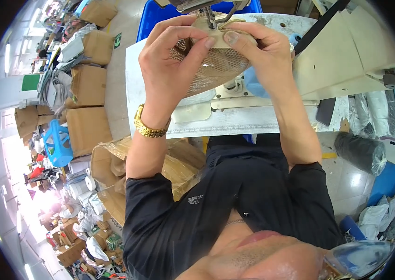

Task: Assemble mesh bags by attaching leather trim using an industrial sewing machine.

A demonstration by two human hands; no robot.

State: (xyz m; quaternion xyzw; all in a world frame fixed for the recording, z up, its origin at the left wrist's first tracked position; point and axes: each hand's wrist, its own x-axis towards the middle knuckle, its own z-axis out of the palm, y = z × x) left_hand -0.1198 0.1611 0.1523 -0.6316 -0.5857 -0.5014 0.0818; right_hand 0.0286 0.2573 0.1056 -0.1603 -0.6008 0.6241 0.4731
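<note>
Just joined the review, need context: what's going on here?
A person works with both bare hands at a sewing machine. The left hand and right hand grip a tan mesh piece from either side, by its solid band, at the presser foot. Whether the needle is in the fabric is too small to tell. A blue bin shows beyond the white tabletop.

Blue plastic stool (58, 143) beside a brown cardboard box (90, 131), plus a dark plastic-wrapped roll (360, 153).
</note>
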